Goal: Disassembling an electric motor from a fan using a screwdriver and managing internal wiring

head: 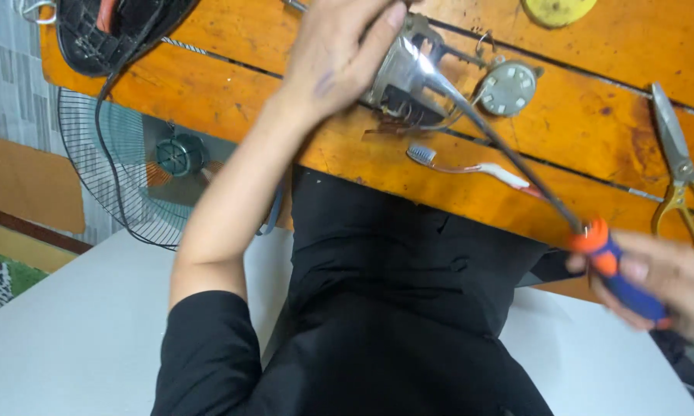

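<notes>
My left hand (339,54) grips a metal fan motor (401,73) on the orange wooden workbench (224,100). My right hand (666,281) holds a screwdriver by its orange and blue handle (616,266). Its long dark shaft (508,158) runs up and left, with the tip at the motor housing. A small round grey timer part (508,86) hangs on wires just right of the motor. A toothbrush (470,166) lies on the bench below the motor.
Scissors with yellow handles (682,169) lie at the right of the bench. A yellow disc (558,9) sits at the top edge. A black fan housing (104,31) rests at the top left. A wire fan guard (123,173) stands below the bench's left end.
</notes>
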